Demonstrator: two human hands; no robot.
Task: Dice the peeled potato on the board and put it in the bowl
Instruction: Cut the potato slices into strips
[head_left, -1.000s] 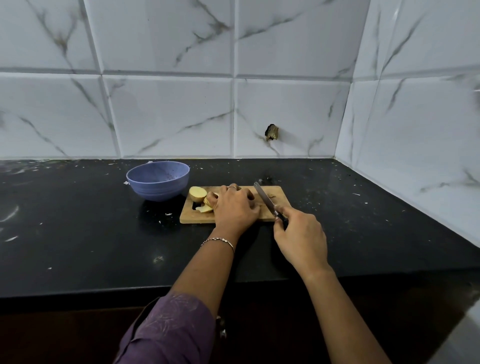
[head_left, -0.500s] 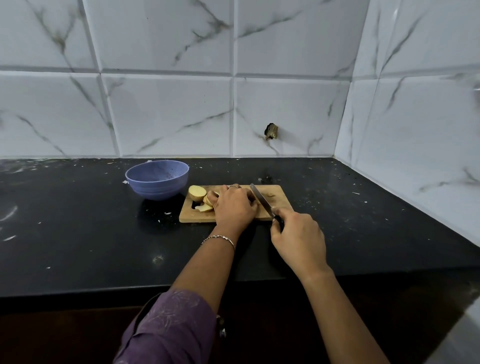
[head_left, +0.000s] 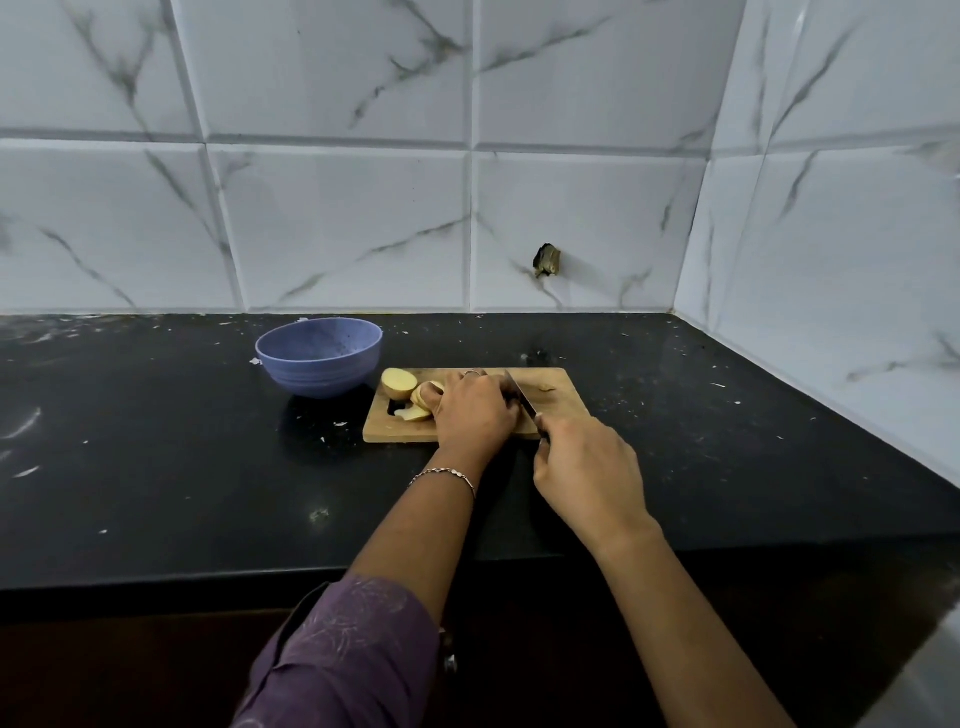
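A small wooden cutting board (head_left: 563, 397) lies on the black counter. On its left end sits a potato half (head_left: 399, 383) with several cut slices (head_left: 418, 410) beside it. My left hand (head_left: 475, 410) covers the potato piece being cut, fingers curled over it; that piece is hidden under the hand. My right hand (head_left: 587, 470) grips the handle of a knife (head_left: 521, 397), whose blade rests right against my left fingers. A blue bowl (head_left: 319, 358) stands just left of the board and looks empty.
The black counter (head_left: 156, 467) is flecked with white specks and scraps. White marble tiled walls close it off at the back and on the right. A dark hole (head_left: 547, 261) marks the back wall. The counter's front edge runs below my forearms.
The knife blade has moved left, closer against my left fingers, and my right hand has followed it. My left hand stays on the potato.
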